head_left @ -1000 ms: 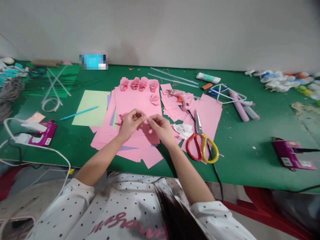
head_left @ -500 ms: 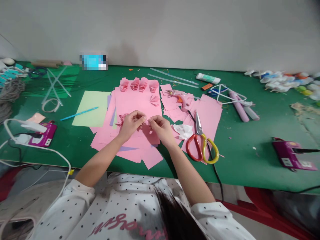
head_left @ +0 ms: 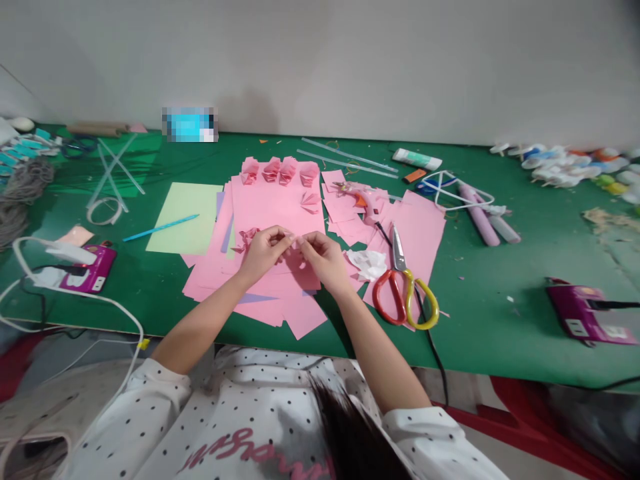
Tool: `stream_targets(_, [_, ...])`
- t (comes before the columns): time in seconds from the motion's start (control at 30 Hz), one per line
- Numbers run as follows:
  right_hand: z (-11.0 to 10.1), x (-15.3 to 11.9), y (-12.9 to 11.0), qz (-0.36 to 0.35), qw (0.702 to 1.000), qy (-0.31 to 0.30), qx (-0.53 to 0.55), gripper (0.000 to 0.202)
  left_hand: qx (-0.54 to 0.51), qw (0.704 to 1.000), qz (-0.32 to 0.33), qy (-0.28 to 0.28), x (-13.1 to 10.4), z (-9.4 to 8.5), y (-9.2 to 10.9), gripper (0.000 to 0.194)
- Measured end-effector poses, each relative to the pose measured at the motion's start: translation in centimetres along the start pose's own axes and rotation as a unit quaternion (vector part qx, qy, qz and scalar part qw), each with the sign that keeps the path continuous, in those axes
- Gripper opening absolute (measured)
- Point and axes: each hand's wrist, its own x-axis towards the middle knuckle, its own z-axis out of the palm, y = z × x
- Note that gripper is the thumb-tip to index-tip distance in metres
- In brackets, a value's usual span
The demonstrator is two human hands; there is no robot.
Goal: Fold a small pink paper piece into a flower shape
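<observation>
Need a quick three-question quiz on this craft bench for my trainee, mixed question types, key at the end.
1. True or false: the scissors lie to the right of the right hand.
2. What do both hands pinch between them?
A. a glue tube
B. a small pink paper piece
C. the blue stick
3. Fill in: the blue stick lies across the pale ____ sheet.

Key:
1. True; they rest on pink paper, handles toward the person.
2. B; the left hand and right hand meet over the stack of pink sheets.
3. Green.
</observation>
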Motion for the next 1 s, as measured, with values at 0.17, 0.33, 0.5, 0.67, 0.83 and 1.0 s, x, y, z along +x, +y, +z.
stream_targets(0.17, [-0.1,0.0,0.1,-0.017,1.000,0.009,-0.011,0.031,-0.012,1.000,-0.017,-0.009,0.0,0.1,0.2,0.033])
stream_targets(0.33, [-0.1,0.0,0.0,0.001,1.000,-0.001,-0.013,0.033,-0.015,1.000,-0.014,-0.013,0.1,0.0,-0.2,0.028])
stream_targets(0.5, [-0.1,-0.1,-0.1,-0.011,1.000,-0.001,-0.013,0.034,-0.020,0.999,0.000,-0.028,0.2,-0.1,-0.5,0.022])
stream_targets(0.67, [-0.1,0.0,-0.1,0.002,1.000,-0.012,0.011,0.037,-0.035,0.998,-0.028,-0.039,0.3,-0.2,-0.3,0.023])
stream_targets(0.83, [-0.2,-0.1,-0.2,0.011,0.999,-0.026,0.030,0.039,-0.042,0.998,-0.049,-0.026,0.2,-0.3,0.1,0.028])
stream_targets(1.0, [-0.6,0.0,-0.3,0.023,0.997,-0.052,0.057,0.034,-0.055,0.996,-0.060,-0.023,0.1,-0.2,0.6,0.027])
